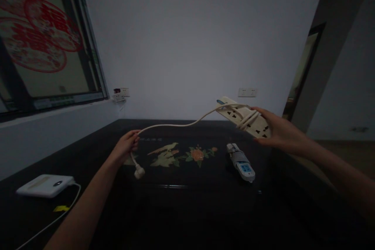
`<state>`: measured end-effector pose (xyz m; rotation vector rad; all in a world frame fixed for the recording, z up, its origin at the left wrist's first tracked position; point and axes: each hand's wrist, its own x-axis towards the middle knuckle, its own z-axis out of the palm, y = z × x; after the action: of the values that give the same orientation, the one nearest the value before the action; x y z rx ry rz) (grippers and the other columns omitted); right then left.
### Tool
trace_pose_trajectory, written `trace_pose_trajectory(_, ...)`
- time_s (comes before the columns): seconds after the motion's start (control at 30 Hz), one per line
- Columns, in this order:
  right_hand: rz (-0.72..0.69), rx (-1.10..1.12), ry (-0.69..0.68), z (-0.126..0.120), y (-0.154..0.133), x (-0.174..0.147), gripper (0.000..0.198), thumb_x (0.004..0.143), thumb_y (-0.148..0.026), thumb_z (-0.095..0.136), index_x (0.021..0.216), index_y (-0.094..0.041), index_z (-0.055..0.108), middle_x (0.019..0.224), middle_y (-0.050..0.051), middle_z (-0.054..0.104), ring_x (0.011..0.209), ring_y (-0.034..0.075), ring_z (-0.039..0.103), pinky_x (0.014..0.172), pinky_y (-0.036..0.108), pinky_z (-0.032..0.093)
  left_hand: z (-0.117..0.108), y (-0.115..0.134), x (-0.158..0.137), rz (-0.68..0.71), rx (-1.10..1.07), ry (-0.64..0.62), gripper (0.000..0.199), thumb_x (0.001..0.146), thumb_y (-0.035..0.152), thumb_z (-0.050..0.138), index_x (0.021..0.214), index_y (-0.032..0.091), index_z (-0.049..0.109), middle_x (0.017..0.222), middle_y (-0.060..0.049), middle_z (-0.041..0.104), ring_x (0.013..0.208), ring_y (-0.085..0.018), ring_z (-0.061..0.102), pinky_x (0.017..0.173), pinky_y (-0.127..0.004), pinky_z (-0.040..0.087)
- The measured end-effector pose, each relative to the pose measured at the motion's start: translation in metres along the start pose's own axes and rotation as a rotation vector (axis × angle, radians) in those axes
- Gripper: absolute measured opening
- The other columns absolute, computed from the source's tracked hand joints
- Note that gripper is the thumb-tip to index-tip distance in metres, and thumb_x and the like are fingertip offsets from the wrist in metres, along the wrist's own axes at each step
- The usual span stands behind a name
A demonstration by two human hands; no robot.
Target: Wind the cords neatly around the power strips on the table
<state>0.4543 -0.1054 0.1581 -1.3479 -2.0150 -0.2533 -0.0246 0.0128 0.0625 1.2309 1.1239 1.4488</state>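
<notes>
My right hand [275, 129] grips one end of a white power strip [231, 114], raised and tilted above the dark table. Loops of the strip's own cord [247, 119] are wound round its middle. From there the cord runs left through the air to my left hand [128, 143], whose fingers are closed on it. Below that hand dangles the plug [139, 171] on a short end of cord. A second power strip [241, 164], white with a blue label and a grey cord wrapped round it, lies on the table beneath the right hand.
The black table [175, 211] bears a painted bird and flowers. At the left lie a white box-like device [47, 185] with a cable and a yellow tag [61, 208]. Wall sockets [247, 92] sit behind the table, and a window [43, 39] is at left.
</notes>
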Motion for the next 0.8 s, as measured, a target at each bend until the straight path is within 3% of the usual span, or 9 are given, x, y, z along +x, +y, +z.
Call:
trace_pose_trajectory(0.1,0.035,0.079,-0.068,-0.005,-0.010,-0.010,0.084,0.064,-0.033,0.070,0.140,-0.019,0.035,0.130,0.014,0.054,0.110,0.034,0.058,0.090,0.049,0.050,0.000,-0.023,0.007,-0.154,0.059,-0.122,0.029,0.073,0.026,0.062,0.098,0.013,0.053,0.058,0.009,0.036,0.040,-0.001,0.024,0.039,-0.013,0.015)
trace_pose_trajectory(0.27,0.037,0.133,-0.128,-0.004,-0.036,-0.017,0.079,0.068,-0.033,0.069,0.138,-0.021,0.037,0.128,0.012,0.056,0.109,0.032,0.058,0.090,0.048,0.051,0.010,-0.048,0.005,-0.226,0.209,-0.198,0.029,0.072,0.025,0.059,0.097,0.010,0.057,0.062,0.006,0.042,0.042,-0.002,0.028,0.041,-0.014,0.014)
trace_pose_trajectory(0.43,0.030,0.102,-0.105,0.003,-0.055,-0.020,0.077,0.067,-0.028,0.067,0.138,-0.019,0.037,0.128,0.012,0.055,0.110,0.031,0.058,0.089,0.046,0.051,0.021,-0.058,0.005,-0.231,0.440,-0.169,0.023,0.072,0.026,0.054,0.088,0.011,0.060,0.064,0.000,0.054,0.050,-0.010,0.046,0.044,-0.019,0.031)
trace_pose_trajectory(0.53,0.015,0.101,-0.095,0.011,-0.062,-0.021,0.078,0.066,-0.023,0.066,0.138,-0.021,0.037,0.130,0.010,0.054,0.113,0.030,0.056,0.092,0.045,0.050,0.038,-0.056,0.003,-0.160,0.559,-0.160,0.018,0.071,0.026,0.056,0.079,0.012,0.063,0.075,-0.007,0.063,0.076,-0.023,0.060,0.062,-0.030,0.046)
trace_pose_trajectory(0.63,-0.010,0.088,-0.073,0.022,-0.068,-0.020,0.080,0.065,-0.021,0.066,0.139,-0.023,0.036,0.132,0.009,0.053,0.115,0.031,0.055,0.094,0.046,0.049,0.071,-0.040,-0.014,-0.024,0.574,-0.207,0.024,0.078,0.033,0.055,0.091,0.015,0.065,0.104,-0.010,0.066,0.108,-0.026,0.055,0.091,-0.034,0.042)
trace_pose_trajectory(0.73,-0.030,0.066,-0.057,0.034,-0.077,-0.017,0.079,0.064,-0.021,0.065,0.138,-0.024,0.037,0.129,0.010,0.055,0.113,0.032,0.056,0.091,0.048,0.050,0.116,-0.012,-0.048,0.208,0.352,-0.424,0.042,0.089,0.046,0.042,0.112,0.016,0.060,0.120,-0.010,0.062,0.115,-0.024,0.054,0.098,-0.036,0.039)
trace_pose_trajectory(0.8,-0.026,0.051,-0.060,0.039,-0.082,-0.015,0.079,0.064,-0.021,0.064,0.137,-0.023,0.036,0.127,0.011,0.056,0.112,0.032,0.057,0.090,0.048,0.051,0.143,0.007,-0.073,0.318,0.176,-0.505,0.040,0.088,0.046,0.047,0.115,0.018,0.056,0.123,-0.010,0.060,0.116,-0.023,0.053,0.097,-0.035,0.040)
